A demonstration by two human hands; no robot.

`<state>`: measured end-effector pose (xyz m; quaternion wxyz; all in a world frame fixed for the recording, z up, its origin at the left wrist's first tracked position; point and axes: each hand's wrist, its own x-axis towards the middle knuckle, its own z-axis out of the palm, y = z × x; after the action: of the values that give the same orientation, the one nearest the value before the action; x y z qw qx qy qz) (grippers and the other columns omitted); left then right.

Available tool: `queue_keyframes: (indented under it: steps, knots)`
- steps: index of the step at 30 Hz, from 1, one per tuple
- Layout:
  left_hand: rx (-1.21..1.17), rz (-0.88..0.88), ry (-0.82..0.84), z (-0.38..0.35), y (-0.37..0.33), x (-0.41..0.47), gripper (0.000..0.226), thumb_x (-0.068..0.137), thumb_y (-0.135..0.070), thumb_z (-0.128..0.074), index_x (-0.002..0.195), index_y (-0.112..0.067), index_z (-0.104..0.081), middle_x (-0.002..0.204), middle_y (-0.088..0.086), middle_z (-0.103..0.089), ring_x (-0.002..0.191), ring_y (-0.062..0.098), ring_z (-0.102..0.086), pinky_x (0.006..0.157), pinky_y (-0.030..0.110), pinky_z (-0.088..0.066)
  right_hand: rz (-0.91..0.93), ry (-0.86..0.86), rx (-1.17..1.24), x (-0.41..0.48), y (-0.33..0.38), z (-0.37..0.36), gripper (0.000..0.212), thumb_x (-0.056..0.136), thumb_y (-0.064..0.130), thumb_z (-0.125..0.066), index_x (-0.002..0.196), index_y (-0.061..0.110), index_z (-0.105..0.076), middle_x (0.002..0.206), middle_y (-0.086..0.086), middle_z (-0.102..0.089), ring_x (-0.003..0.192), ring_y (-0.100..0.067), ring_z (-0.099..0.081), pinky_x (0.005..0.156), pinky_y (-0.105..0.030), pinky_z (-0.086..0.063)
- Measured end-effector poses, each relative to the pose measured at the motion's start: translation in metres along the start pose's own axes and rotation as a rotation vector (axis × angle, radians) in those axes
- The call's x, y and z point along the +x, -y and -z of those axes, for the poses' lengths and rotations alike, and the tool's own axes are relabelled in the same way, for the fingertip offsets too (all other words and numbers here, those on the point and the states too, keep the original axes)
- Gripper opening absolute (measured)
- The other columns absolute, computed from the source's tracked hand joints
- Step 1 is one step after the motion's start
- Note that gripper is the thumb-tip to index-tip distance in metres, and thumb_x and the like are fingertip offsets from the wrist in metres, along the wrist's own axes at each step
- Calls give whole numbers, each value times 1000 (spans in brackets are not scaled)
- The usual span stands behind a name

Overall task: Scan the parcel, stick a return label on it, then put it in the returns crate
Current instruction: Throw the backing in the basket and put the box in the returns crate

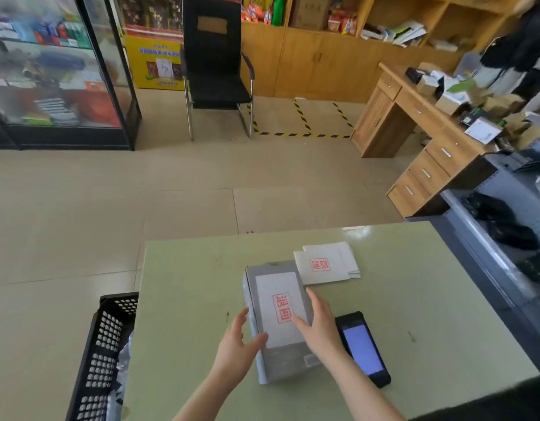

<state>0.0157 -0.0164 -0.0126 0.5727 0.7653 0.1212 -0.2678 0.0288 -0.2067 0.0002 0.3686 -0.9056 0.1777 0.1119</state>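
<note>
Fingers pressing a return label flat on the parcel.

Right hand [319,325] lies with fingers spread loosely on the white return label [279,308]; left hand [237,344] is open, thumb touching the label's near corner, gripping nothing. The grey parcel [281,360] lies flat on the green table [414,299], beside a lit handheld scanner [363,349]. The label's red stamp reads 返回, as does the spare label stack [322,265] behind. Labelling looks nearly done; next, lift the parcel left into the black returns crate [101,344].
</note>
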Motion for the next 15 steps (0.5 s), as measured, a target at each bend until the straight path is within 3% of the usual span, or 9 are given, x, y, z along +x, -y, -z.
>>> queue_keyframes:
  steps: [3,7,11,15]
  knots:
    - [-1,26,-58,-21,-1,1,76,86,-27,-67,149,-25,-26,152,1,-38,135,27,-41,108,40,-36,-73,154,92,7,-16,0,77,89,37,-62,151,19,-19,156,0,-29,141,-18,-31,113,-37,-33]
    - [-54,63,-116,-39,-3,2,79,85,-18,-68,150,-25,-23,147,4,-45,119,26,-56,102,44,-46,-111,249,179,9,-27,2,76,90,42,-59,151,20,-18,152,1,-37,137,-18,-39,109,-36,-40]
    - [-41,52,-155,-46,-10,-2,78,86,-16,-66,150,-26,-24,143,0,-48,100,15,-56,86,28,-45,-103,265,223,6,-30,6,74,92,34,-58,152,19,-17,154,-1,-34,138,-21,-38,110,-43,-39]
    - [-28,-26,-128,-47,-26,-8,77,86,-15,-65,150,-28,-24,134,-6,-49,102,20,-63,90,36,-51,-79,190,304,-10,-28,25,70,91,35,-60,149,25,-22,148,4,-42,124,-9,-45,104,-33,-43]
